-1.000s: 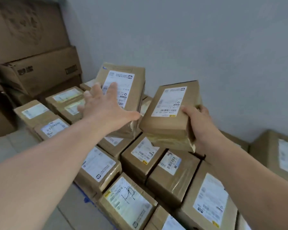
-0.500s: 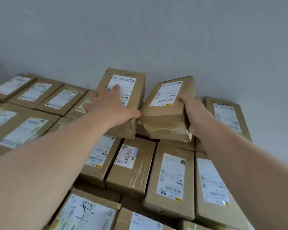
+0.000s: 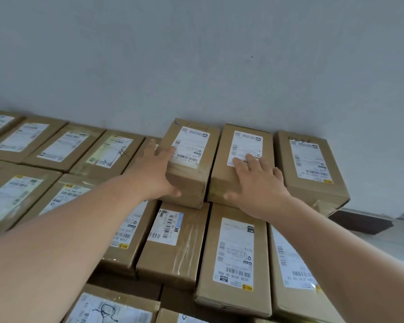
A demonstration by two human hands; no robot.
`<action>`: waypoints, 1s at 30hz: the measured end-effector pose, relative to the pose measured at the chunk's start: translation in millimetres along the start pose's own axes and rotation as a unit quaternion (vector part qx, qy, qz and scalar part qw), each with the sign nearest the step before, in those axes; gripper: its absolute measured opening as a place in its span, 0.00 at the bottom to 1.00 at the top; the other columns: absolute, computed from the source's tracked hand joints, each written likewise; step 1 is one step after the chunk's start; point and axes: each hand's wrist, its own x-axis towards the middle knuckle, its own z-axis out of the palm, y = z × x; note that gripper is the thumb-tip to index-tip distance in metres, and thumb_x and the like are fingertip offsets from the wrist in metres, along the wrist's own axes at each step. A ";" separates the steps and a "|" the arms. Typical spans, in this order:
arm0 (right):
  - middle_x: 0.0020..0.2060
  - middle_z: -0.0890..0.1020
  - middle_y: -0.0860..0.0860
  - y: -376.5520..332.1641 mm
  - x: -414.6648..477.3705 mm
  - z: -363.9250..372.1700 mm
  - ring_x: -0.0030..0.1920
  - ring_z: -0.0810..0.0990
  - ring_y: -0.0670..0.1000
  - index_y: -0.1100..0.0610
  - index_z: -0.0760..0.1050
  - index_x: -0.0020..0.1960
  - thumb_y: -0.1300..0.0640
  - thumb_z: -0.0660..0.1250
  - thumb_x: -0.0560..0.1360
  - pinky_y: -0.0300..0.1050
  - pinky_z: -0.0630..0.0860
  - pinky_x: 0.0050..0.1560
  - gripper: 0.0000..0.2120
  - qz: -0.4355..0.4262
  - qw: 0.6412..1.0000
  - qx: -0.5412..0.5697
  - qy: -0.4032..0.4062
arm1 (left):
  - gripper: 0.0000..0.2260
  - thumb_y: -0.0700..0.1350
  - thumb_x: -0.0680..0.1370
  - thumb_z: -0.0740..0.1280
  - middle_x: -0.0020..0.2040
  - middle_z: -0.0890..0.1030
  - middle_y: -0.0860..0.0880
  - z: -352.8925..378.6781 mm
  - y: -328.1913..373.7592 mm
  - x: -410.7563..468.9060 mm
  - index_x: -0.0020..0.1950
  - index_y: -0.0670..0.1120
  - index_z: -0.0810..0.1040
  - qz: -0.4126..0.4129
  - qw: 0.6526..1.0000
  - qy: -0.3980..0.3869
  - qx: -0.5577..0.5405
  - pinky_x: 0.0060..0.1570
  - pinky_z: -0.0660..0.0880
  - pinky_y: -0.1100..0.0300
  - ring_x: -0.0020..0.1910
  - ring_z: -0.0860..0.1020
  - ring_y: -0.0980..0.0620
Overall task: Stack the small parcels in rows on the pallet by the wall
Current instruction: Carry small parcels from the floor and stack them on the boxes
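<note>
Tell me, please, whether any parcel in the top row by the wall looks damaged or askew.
Yes: the rightmost parcel has a crushed, creased front-right corner with wrinkled tape. The middle parcel and the leftmost parcel look intact and roughly aligned.

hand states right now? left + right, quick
Left hand: open, fingers straight on top of the left parcel, thumb on its near face.
Right hand: open, fingers spread flat on the middle parcel, holding nothing.

parcels point(image 3: 237, 252) | brown, labelled | flat rows (three stacked higher) | at wall point(image 3: 196, 54)
</note>
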 end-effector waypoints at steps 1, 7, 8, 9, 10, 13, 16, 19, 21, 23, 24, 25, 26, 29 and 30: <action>0.80 0.45 0.53 2.0 -0.6 1.6 0.79 0.43 0.60 0.48 0.42 0.80 0.45 0.62 0.79 0.62 0.48 0.77 0.39 -0.009 1.000 -0.020 0.013 | 0.51 0.52 0.68 0.78 0.80 0.40 0.48 1.3 -0.8 2.4 0.80 0.57 0.47 0.007 1.000 0.015 0.000 0.66 0.72 0.49 0.78 0.55 0.41; 0.80 0.45 0.54 12.9 4.2 4.0 0.79 0.44 0.60 0.50 0.39 0.80 0.65 0.64 0.75 0.57 0.50 0.78 0.44 -0.008 0.998 -0.049 0.042 | 0.34 0.44 0.78 0.68 0.78 0.56 0.45 9.4 10.5 15.7 0.80 0.51 0.55 0.059 0.994 0.094 0.013 0.67 0.68 0.49 0.73 0.65 0.42; 0.80 0.45 0.54 14.1 5.3 4.0 0.79 0.44 0.60 0.50 0.40 0.80 0.65 0.64 0.75 0.57 0.50 0.78 0.44 -0.008 0.998 -0.049 0.046 | 0.32 0.43 0.78 0.67 0.76 0.58 0.45 10.5 12.8 17.8 0.79 0.51 0.57 0.064 0.992 0.105 0.015 0.66 0.69 0.48 0.71 0.66 0.42; 0.80 0.45 0.54 14.7 6.1 3.6 0.79 0.44 0.60 0.50 0.40 0.80 0.65 0.64 0.75 0.57 0.50 0.78 0.44 -0.010 0.998 -0.049 0.047 | 0.31 0.41 0.78 0.67 0.75 0.60 0.45 11.4 14.4 19.8 0.78 0.51 0.59 0.065 0.992 0.109 0.016 0.66 0.69 0.46 0.70 0.67 0.42; 0.80 0.45 0.54 14.5 6.5 3.5 0.79 0.44 0.61 0.50 0.39 0.80 0.65 0.64 0.75 0.57 0.50 0.78 0.44 -0.011 0.998 -0.047 0.046 | 0.31 0.41 0.78 0.67 0.75 0.60 0.45 12.1 15.2 20.6 0.78 0.51 0.59 0.061 0.992 0.107 0.017 0.66 0.69 0.46 0.70 0.67 0.42; 0.80 0.44 0.55 10.9 5.2 3.5 0.79 0.43 0.61 0.51 0.39 0.80 0.65 0.63 0.76 0.57 0.48 0.78 0.43 -0.012 0.998 -0.035 0.042 | 0.31 0.41 0.79 0.66 0.78 0.54 0.44 13.6 15.1 19.7 0.79 0.52 0.57 0.052 0.993 0.098 0.031 0.68 0.68 0.47 0.72 0.64 0.41; 0.80 0.44 0.55 8.1 3.2 3.9 0.79 0.42 0.61 0.51 0.40 0.80 0.59 0.61 0.79 0.59 0.47 0.78 0.39 -0.003 0.999 -0.019 0.038 | 0.32 0.44 0.80 0.66 0.80 0.51 0.45 11.7 16.1 13.8 0.80 0.53 0.55 0.055 0.993 0.095 0.049 0.71 0.64 0.48 0.76 0.59 0.42; 0.80 0.45 0.54 -0.5 1.5 -0.7 0.79 0.43 0.60 0.51 0.42 0.80 0.41 0.56 0.81 0.62 0.45 0.77 0.36 -0.012 0.998 -0.014 0.059 | 0.34 0.55 0.78 0.67 0.80 0.54 0.46 5.4 15.8 7.0 0.79 0.52 0.55 0.075 0.986 0.120 0.088 0.75 0.55 0.48 0.78 0.54 0.44; 0.80 0.49 0.54 -11.9 0.4 -4.9 0.79 0.45 0.59 0.51 0.45 0.80 0.36 0.52 0.81 0.62 0.46 0.77 0.35 -0.038 0.996 -0.006 0.086 | 0.35 0.61 0.77 0.66 0.79 0.57 0.47 0.7 11.4 -0.3 0.79 0.52 0.57 0.086 0.979 0.152 0.101 0.77 0.50 0.47 0.78 0.54 0.46; 0.79 0.54 0.54 -26.4 -1.7 -8.8 0.79 0.49 0.57 0.52 0.48 0.80 0.37 0.52 0.81 0.61 0.49 0.77 0.34 -0.072 0.991 0.007 0.110 | 0.34 0.64 0.76 0.64 0.78 0.59 0.47 -3.4 3.2 -9.8 0.78 0.53 0.58 0.089 0.974 0.174 0.115 0.77 0.47 0.47 0.78 0.55 0.47; 0.78 0.55 0.54 -34.1 -3.1 -10.6 0.79 0.51 0.57 0.52 0.49 0.80 0.37 0.52 0.81 0.60 0.50 0.77 0.33 -0.088 0.990 0.010 0.113 | 0.35 0.65 0.76 0.63 0.78 0.60 0.48 -5.7 -2.4 -15.1 0.78 0.52 0.57 0.084 0.973 0.181 0.120 0.76 0.47 0.47 0.78 0.56 0.47; 0.78 0.55 0.54 -41.9 -4.1 -12.0 0.78 0.52 0.56 0.52 0.50 0.80 0.38 0.52 0.81 0.59 0.51 0.77 0.32 -0.103 0.988 0.011 0.112 | 0.35 0.65 0.76 0.62 0.78 0.60 0.48 -8.1 -9.0 -20.7 0.79 0.52 0.57 0.076 0.972 0.186 0.124 0.77 0.47 0.47 0.77 0.56 0.47; 0.78 0.55 0.54 -50.3 -5.5 -13.3 0.78 0.52 0.56 0.52 0.50 0.80 0.39 0.52 0.82 0.58 0.51 0.77 0.32 -0.117 0.987 0.010 0.110 | 0.35 0.65 0.77 0.62 0.78 0.61 0.48 -10.9 -16.4 -26.8 0.79 0.52 0.57 0.067 0.971 0.191 0.130 0.77 0.47 0.46 0.77 0.57 0.47; 0.79 0.54 0.53 -77.9 -7.9 -13.9 0.79 0.51 0.56 0.53 0.49 0.80 0.39 0.50 0.82 0.57 0.49 0.77 0.32 -0.161 0.981 -0.006 0.109 | 0.35 0.66 0.77 0.60 0.77 0.63 0.48 -17.5 -42.7 -49.7 0.79 0.51 0.57 0.031 0.966 0.203 0.157 0.76 0.48 0.45 0.77 0.59 0.47; 0.79 0.54 0.53 -88.7 -9.1 -13.8 0.79 0.51 0.56 0.53 0.49 0.80 0.39 0.50 0.82 0.57 0.49 0.77 0.32 -0.178 0.978 -0.008 0.109 | 0.35 0.66 0.77 0.60 0.77 0.64 0.48 -19.2 -52.6 -59.6 0.78 0.51 0.57 0.013 0.965 0.205 0.165 0.76 0.48 0.45 0.77 0.59 0.47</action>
